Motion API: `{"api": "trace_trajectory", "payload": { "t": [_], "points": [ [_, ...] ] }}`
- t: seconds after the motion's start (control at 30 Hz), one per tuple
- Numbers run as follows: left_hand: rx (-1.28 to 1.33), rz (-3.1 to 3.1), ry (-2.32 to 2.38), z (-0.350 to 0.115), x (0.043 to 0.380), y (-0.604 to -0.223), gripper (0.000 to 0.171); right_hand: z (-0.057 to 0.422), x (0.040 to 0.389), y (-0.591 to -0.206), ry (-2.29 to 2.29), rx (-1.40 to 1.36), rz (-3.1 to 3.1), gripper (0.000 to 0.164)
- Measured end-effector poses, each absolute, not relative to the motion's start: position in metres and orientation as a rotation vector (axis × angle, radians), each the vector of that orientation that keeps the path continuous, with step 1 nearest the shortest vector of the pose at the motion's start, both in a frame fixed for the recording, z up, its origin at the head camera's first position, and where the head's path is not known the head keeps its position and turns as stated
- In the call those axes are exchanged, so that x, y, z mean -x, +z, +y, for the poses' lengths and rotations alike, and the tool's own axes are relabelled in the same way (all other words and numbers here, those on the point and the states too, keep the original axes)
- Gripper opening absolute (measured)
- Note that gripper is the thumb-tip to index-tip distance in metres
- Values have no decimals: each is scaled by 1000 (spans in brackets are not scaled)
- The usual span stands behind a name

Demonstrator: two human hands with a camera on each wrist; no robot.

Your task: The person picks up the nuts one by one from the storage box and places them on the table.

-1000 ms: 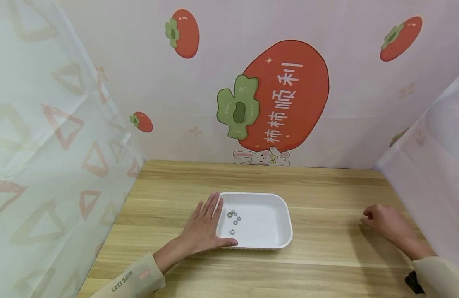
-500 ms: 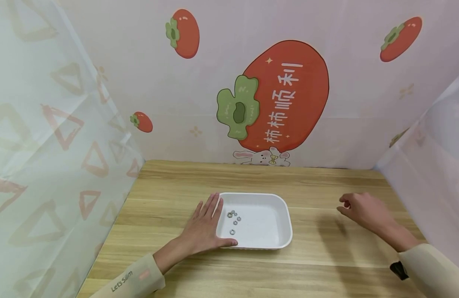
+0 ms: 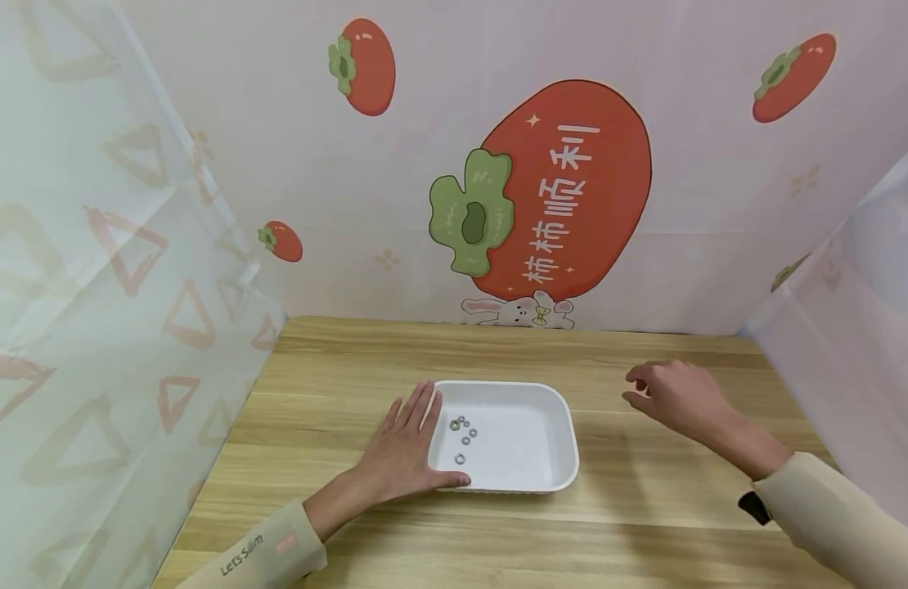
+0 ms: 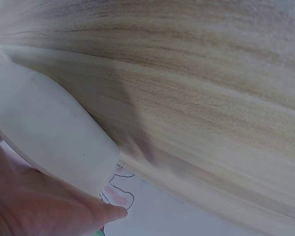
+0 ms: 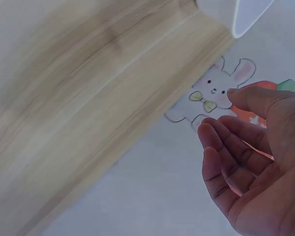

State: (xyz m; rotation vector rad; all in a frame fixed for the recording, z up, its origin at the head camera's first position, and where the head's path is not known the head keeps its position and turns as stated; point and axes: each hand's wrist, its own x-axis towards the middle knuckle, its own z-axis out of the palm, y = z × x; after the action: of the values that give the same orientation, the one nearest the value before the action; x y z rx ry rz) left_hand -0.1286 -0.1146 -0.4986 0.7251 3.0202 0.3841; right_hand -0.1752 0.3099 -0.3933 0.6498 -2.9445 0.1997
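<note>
A white plastic tray (image 3: pixel 523 446) sits mid-table with several small metal nuts (image 3: pixel 465 440) toward its left end. My left hand (image 3: pixel 398 454) lies spread over the tray's left rim, fingers straight and thumb along the front corner. In the left wrist view, that hand (image 4: pixel 44 201) is against the side of the tray (image 4: pixel 54 128). To the right of the tray, my right hand (image 3: pixel 682 397) hovers over the table, fingers loosely bent. The right wrist view shows the same hand (image 5: pixel 255 152) with a gap between thumb and fingertips and nothing held.
The wooden table (image 3: pixel 395 540) carries the tray. Behind it stands a pale backdrop (image 3: pixel 704 245) printed with persimmons and a rabbit; fabric side walls (image 3: pixel 115 327) rise at left and right. A dark object (image 3: pixel 754 507) shows under the right sleeve.
My right hand has moved left and away from the body, from the table's right side toward the tray. The left hand, the tray and the nuts have stayed in place.
</note>
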Motion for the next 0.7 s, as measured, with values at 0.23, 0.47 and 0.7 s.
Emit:
{"api": "trace_trajectory", "payload": {
  "t": [0.23, 0.47, 0.7],
  "points": [
    [-743, 3016, 413, -116, 129, -499, 138, 282, 181, -387, 178, -736, -2919, 18],
    [-736, 3023, 361, -115, 129, -499, 137, 255, 187, -386, 168, -832, -2908, 19],
    [-706, 3001, 330, -114, 128, -494, 136, 223, 193, -391, 211, -922, -2908, 22]
  ]
}}
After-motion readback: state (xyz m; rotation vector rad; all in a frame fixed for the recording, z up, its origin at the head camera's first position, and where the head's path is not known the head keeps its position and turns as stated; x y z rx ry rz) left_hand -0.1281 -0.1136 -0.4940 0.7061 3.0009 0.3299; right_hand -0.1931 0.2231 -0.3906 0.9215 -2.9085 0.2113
